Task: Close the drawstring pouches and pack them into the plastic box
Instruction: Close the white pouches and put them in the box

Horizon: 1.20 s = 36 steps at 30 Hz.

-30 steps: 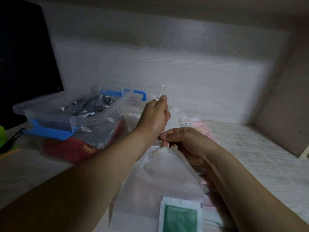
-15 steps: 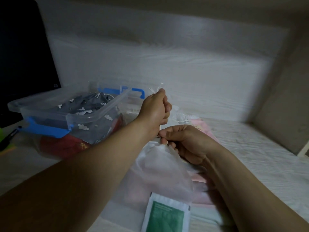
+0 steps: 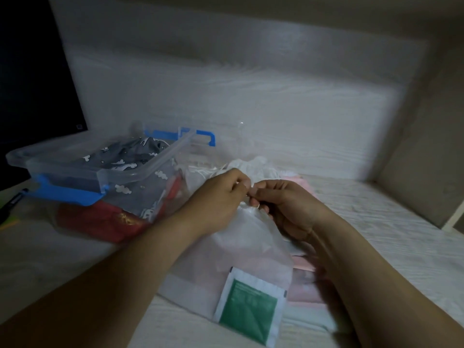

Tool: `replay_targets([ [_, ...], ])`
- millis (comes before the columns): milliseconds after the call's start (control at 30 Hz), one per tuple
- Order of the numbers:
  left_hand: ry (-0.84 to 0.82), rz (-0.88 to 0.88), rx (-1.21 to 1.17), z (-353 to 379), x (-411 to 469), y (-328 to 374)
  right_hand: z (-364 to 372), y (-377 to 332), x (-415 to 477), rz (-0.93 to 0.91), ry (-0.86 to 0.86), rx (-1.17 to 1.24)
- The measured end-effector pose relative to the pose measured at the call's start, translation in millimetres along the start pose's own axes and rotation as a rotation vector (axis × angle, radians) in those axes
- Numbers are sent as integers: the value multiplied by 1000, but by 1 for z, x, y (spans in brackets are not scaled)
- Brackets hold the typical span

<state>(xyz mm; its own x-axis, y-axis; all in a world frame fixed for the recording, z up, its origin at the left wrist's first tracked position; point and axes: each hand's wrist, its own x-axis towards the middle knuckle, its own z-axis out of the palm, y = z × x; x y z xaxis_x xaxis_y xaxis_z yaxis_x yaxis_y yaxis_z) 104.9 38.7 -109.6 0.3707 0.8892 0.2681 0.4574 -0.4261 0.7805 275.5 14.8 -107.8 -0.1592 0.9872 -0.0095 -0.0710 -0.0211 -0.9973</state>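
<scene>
nearest me the white pouch lies flat on the table, with a green label at its bottom edge. at its gathered neck my left hand and right hand meet, fingers curled, both pinching the mouth; the cord is too fine to see. it looks thin, limp and light, so i'd hold the neck, not the body. farther left, the plastic box holds a grey pouch.

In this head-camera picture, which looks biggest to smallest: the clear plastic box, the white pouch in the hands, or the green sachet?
1. The clear plastic box and the white drawstring pouch: roughly alike in the picture. The pouch lies nearer the camera, so I give no ranking between them.
2. The green sachet: plainly the smallest.
</scene>
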Motion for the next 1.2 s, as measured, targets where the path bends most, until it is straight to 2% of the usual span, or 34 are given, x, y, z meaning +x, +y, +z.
replay_targets([
  [200,-137,55,-17,-4,-1,-13,-7,3,1,-47,10,-27],
  [400,-5,171,69,-11,-6,-9,-8,6,2,-50,15,-85],
  [567,124,61,-20,-20,-13,2,-10,8,4,-89,38,-149],
  [667,37,1,-65,-24,-11,1,-9,7,4,-147,56,-174],
  [833,-64,71,21,-17,-4,-8,-9,8,5,-194,61,-192],
  [1000,-53,69,4,-11,3,-17,-8,10,5,-207,63,-214],
  [1200,-79,23,-146,-11,6,-21,-6,10,6,-280,89,-262],
])
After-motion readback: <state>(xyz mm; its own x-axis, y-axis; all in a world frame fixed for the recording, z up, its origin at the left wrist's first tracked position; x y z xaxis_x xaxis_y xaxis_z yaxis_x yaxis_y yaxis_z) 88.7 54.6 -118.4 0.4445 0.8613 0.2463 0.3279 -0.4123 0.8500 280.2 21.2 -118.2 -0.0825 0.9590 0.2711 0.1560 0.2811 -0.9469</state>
